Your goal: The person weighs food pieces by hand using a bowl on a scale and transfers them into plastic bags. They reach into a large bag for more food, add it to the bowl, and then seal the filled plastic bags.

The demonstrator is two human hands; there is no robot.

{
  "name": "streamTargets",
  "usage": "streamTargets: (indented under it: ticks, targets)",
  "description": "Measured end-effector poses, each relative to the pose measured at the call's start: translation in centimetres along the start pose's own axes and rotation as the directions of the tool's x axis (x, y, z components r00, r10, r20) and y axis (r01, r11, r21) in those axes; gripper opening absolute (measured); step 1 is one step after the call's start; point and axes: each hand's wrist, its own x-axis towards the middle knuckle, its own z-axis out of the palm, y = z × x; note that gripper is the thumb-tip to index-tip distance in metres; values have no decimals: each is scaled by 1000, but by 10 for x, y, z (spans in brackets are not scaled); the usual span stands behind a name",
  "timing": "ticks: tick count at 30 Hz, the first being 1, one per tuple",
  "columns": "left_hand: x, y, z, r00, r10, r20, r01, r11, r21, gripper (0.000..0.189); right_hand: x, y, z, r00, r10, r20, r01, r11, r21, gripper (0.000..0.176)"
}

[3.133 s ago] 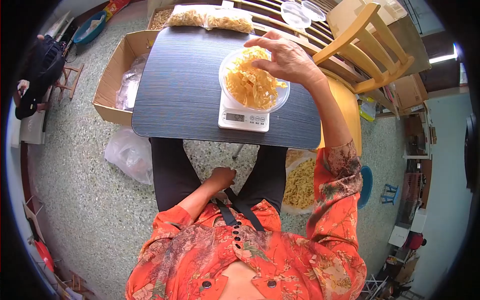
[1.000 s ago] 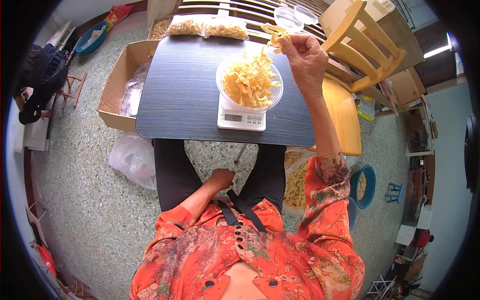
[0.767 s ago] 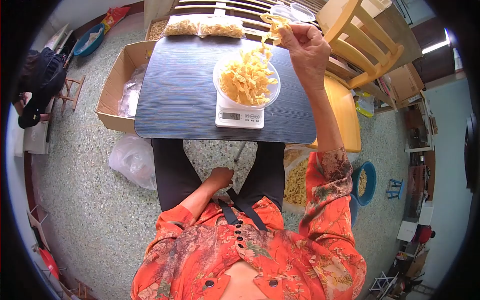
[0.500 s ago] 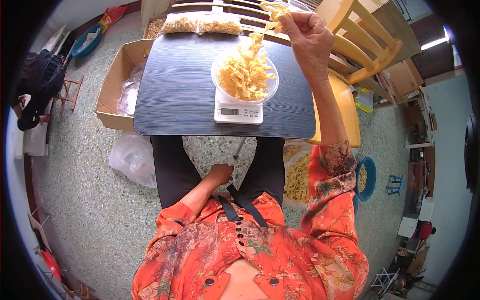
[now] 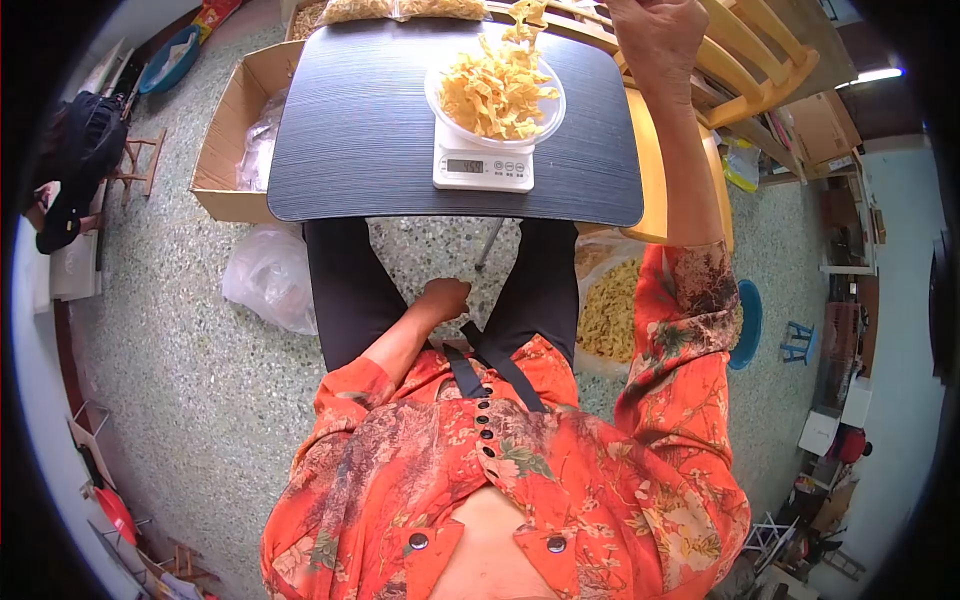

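A clear plastic bowl (image 5: 551, 115) heaped with dried yellow strips (image 5: 490, 95) stands on a white digital kitchen scale (image 5: 510, 180), whose display is lit. A run of strips rises from the heap toward the top edge of the view. My right hand (image 5: 662, 45) is raised beyond the table on the right, fingers bent, with the fingertips cut off by the frame. It pinched the strips just before; what is in it now lies out of sight. My left hand (image 5: 442, 298) rests closed over my lap, apart from the table, with nothing showing in it.
The bowl and scale stand on a dark table (image 5: 350, 130). Filled bags (image 5: 400, 8) lie at its far edge. A cardboard box (image 5: 222, 160) is to the left, a wooden chair (image 5: 765, 60) to the right. A plastic bag (image 5: 270, 280) and a sack of yellow pieces (image 5: 608, 315) are on the floor.
The view has tilted down, so table, bowl and hands sit higher in it. My right hand's fingertips have left the frame. My left hand stays over my lap.
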Motion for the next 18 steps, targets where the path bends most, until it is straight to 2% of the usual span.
streamTargets:
  ticks: [3,5,12,16,18]
  targets:
    - [3,-6,5,1000,21,8,-21,999,24,38,-2,-5,-4,1000,5,-18,-6,998,-62,14]
    - [2,-5,5,1000,18,11,-19,999,32,38,-4,-5,-7,999,-11,-31,11,1000,-4,14]
    - [2,-7,6,1000,16,17,-17,998,62,38,-8,-6,-17,1000,4,-31,-4,1000,19,15]
    - [-4,0,-1,1000,18,20,-19,998,62,38,-13,-6,-17,999,11,-37,-14,997,-71,16]
    - [-10,5,-7,998,67,-3,-67,997,33,32,-18,-6,-16,999,19,-40,-22,995,-95,17]
